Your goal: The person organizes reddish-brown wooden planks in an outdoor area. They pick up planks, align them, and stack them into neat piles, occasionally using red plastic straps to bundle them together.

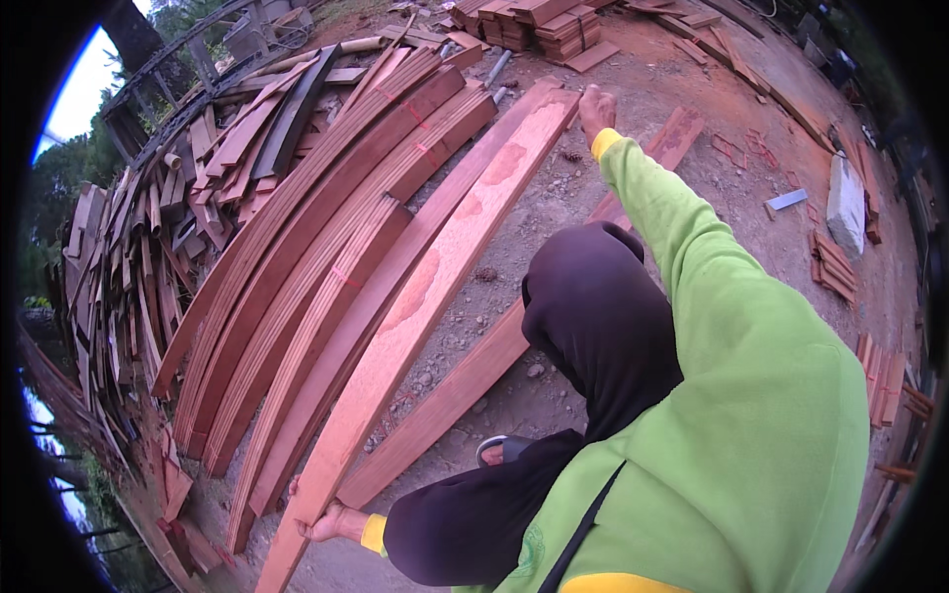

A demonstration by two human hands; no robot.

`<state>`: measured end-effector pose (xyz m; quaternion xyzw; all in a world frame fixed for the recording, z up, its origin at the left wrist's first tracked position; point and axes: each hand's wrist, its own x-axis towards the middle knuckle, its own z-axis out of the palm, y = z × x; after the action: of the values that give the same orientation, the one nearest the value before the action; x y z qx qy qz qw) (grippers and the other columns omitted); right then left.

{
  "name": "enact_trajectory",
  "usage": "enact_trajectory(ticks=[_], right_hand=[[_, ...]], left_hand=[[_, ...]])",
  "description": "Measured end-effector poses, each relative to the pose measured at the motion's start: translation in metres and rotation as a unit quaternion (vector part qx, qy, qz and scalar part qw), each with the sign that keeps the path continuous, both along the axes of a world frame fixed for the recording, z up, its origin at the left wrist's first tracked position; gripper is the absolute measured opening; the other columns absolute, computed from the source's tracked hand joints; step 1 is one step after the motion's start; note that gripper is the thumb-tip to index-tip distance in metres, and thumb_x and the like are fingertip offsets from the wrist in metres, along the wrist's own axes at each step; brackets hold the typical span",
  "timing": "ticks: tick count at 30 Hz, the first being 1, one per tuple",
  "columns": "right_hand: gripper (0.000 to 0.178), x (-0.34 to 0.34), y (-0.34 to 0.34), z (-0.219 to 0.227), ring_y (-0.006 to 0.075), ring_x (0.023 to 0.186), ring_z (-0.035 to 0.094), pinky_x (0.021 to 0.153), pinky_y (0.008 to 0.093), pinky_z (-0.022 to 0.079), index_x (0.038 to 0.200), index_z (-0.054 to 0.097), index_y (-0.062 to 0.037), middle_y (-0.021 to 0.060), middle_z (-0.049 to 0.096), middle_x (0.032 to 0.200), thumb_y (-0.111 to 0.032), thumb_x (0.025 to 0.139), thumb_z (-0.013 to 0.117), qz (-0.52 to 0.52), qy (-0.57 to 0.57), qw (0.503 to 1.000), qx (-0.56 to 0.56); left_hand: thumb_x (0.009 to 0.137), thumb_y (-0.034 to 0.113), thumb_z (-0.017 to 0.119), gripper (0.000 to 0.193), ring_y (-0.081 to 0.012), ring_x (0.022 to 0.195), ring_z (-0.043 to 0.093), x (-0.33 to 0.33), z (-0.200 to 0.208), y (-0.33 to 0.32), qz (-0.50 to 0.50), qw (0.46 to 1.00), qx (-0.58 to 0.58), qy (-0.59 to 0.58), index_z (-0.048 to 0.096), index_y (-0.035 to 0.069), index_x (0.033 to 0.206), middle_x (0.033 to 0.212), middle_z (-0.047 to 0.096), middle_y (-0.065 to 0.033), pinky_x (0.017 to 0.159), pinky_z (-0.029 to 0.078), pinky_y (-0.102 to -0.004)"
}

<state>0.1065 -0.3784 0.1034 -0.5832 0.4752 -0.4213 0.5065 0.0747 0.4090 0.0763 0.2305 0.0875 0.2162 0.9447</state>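
Note:
A long, pale reddish wooden plank (420, 292) with darker blotches runs slantwise in front of me. My left hand (331, 520) grips its near part, with fingers wrapped round the edge. At the far end my right hand (596, 109) is closed against the plank's edge; its fingertips are partly hidden. Right beside this plank lies a darker red plank (450, 212). Farther left are several long beams in bundles (326, 287), some tied with red string. Another board (445, 395) lies on the ground beneath, passing behind my bent knee.
A heap of scrap wood (138, 277) fills the left side. Stacked short boards (544, 30) stand at the far side. On the right are a whitish block (846, 208), a small metal piece (787, 200) and bundled wood pieces (832, 267). The ground is dirt with small stones.

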Motion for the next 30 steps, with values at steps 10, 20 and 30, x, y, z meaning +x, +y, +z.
enact_trajectory(ticks=[10,20,30], right_hand=[[0.068,-0.004,0.009,-0.061,0.0406,0.120,0.050,0.101,0.0594,0.037,0.136,0.042,-0.0060,0.0228,0.050,0.132,-0.059,0.098,0.023,0.207,-0.376,0.825,0.368],[0.065,-0.009,0.011,-0.004,0.0343,0.102,0.062,0.095,0.0485,0.047,0.116,0.056,0.0018,0.0225,0.063,0.109,-0.058,0.093,0.047,0.289,-0.466,0.783,0.294],[0.042,-0.014,0.015,0.003,0.0279,0.096,0.064,0.090,0.0433,0.051,0.117,0.049,-0.0054,0.0153,0.064,0.103,-0.028,0.087,0.069,0.304,-0.467,0.793,0.244]], left_hand=[[0.075,0.032,0.049,0.050,-0.0327,0.090,0.064,-0.012,-0.001,0.014,0.160,0.935,0.083,0.305,0.055,-0.010,0.099,0.091,0.063,-0.0214,0.086,0.050,-0.0450],[0.077,0.035,0.052,0.058,-0.0337,0.093,0.065,-0.021,-0.048,0.100,0.073,0.942,0.086,0.316,0.053,-0.013,0.111,0.098,0.063,-0.0223,0.083,0.052,-0.0433],[0.074,0.033,0.055,0.058,-0.0366,0.092,0.064,-0.030,-0.027,0.056,0.075,0.946,0.034,0.315,0.050,-0.013,0.110,0.097,0.061,-0.0245,0.083,0.052,-0.0475]])
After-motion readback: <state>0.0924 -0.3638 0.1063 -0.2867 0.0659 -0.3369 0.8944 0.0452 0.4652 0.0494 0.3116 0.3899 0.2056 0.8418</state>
